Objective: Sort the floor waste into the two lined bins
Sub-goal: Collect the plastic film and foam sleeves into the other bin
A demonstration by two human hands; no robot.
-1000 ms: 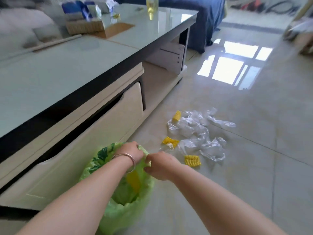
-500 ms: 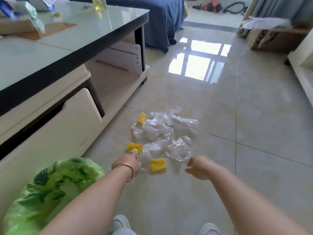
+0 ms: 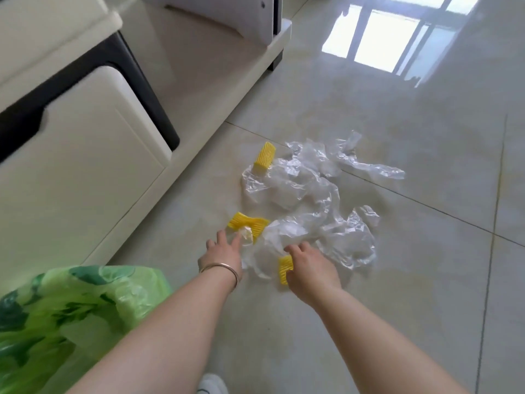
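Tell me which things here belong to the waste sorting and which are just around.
Job: yellow foam nets, clear plastic wrap, green-lined bin, left hand, right hand.
Not: cabinet drawer, white shoe.

The right hand (image 3: pixel 309 273) covers most of a yellow foam net (image 3: pixel 285 269); the green-lined bin (image 3: pixel 71 317) runs off the left edge, blurred.

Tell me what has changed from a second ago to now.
Both hands left the green-lined bin and reached forward to the floor waste. The left hand now touches the near yellow foam piece; the right hand covers another yellow foam piece. Whether either grip has closed cannot be told. The clear plastic wrap and far yellow piece lie as before.
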